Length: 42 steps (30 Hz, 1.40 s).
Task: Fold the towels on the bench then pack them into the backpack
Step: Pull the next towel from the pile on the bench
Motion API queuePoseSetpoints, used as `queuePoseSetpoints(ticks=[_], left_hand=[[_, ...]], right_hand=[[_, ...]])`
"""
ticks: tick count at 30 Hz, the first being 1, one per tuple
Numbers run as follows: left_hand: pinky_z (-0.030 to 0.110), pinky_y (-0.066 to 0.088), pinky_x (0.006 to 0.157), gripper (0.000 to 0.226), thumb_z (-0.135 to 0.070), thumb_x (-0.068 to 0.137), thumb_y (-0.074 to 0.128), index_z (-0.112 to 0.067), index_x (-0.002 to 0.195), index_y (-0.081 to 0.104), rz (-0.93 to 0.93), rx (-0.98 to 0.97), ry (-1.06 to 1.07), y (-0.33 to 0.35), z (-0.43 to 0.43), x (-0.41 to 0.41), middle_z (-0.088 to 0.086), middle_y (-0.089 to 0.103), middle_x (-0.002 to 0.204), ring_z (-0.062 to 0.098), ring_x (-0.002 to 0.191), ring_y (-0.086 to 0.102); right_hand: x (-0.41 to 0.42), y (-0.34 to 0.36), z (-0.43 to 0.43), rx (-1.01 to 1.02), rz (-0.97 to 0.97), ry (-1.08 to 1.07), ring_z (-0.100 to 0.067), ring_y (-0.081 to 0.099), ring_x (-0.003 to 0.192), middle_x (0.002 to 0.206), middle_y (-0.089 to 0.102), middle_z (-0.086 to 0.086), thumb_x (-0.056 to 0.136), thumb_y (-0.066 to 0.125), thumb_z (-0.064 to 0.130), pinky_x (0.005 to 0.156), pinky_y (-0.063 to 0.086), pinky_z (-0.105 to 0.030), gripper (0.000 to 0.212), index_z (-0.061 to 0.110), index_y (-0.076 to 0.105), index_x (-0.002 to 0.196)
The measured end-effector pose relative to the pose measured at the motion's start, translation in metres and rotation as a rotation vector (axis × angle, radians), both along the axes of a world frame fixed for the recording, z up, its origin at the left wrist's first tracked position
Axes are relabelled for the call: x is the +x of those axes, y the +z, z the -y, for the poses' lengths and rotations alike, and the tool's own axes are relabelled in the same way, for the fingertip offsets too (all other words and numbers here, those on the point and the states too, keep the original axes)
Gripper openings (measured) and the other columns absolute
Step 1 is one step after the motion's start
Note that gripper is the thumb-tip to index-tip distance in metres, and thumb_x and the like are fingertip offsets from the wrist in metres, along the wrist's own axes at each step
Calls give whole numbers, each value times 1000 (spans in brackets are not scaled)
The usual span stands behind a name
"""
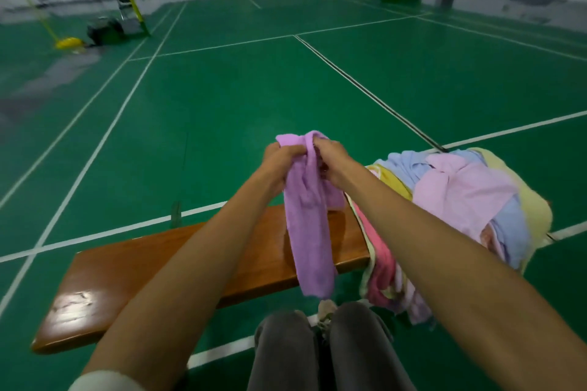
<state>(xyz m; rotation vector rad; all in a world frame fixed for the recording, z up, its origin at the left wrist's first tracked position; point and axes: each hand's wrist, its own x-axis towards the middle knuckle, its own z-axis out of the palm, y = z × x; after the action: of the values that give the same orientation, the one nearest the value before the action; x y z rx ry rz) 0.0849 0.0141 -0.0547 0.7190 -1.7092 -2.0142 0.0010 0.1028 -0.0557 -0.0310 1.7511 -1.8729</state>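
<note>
Cloth of the purple towel (309, 225) looks soft and light as our left grip (279, 157) and right grip (330, 159) pinch its top edge above the surface (127, 267), so we judge the corners the best hold.

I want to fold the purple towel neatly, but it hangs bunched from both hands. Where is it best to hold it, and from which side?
Probably by the two corners of its top edge. The purple terry towel hangs as a narrow rope from the left hand and right hand, which grip it close together. Slide each hand outward along that edge, from the sides, so it spreads flat above the brown wooden bench.
</note>
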Motion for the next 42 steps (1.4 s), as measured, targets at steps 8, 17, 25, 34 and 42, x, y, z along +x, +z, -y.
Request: queuePoseSetpoints(ticks=[8, 17, 25, 34, 42], left_hand=[[44, 58, 92, 47, -21, 73, 86, 2, 112, 70, -217, 326, 220, 72, 63, 12, 17, 74, 110, 31, 102, 72], [41, 56, 95, 36, -34, 93, 70, -6, 115, 64, -200, 262, 69, 89, 69, 34, 15, 71, 119, 26, 103, 69], [29, 55, 65, 27, -14, 85, 74, -2, 108, 69, 46, 48, 230, 79, 106, 60, 13, 73, 102, 24, 81, 69], [36, 59, 75, 49, -19, 72, 87, 3, 110, 67, -30, 88, 387, 78, 124, 65, 16, 72, 102, 24, 76, 67], [39, 56, 84, 19, -8, 85, 74, -8, 99, 62, -25, -11, 446, 72, 126, 67, 14, 68, 113, 23, 88, 61]], right_hand=[[-46, 100, -3, -583, 68, -112, -23, 59, 77, 75, 54, -9, 104, 53, 29, 76, 53, -39, 26, 13, 51, 83], [-13, 124, -18, -609, 134, 28, -20, 65, 58, 61, 65, -7, 104, 52, 33, 64, 56, -30, 41, 13, 58, 69], [-28, 119, -27, -390, 34, 81, -21, 62, 61, 66, 60, -6, 92, 65, 28, 70, 52, -31, 24, 12, 59, 75], [-39, 113, -30, -177, -192, -118, -18, 69, 79, 99, 73, -3, 90, 76, 30, 66, 56, -30, 34, 9, 67, 116], [-51, 98, -32, -186, -115, -205, -17, 62, 63, 81, 65, -7, 84, 79, 12, 50, 51, -26, 25, -1, 65, 101]])
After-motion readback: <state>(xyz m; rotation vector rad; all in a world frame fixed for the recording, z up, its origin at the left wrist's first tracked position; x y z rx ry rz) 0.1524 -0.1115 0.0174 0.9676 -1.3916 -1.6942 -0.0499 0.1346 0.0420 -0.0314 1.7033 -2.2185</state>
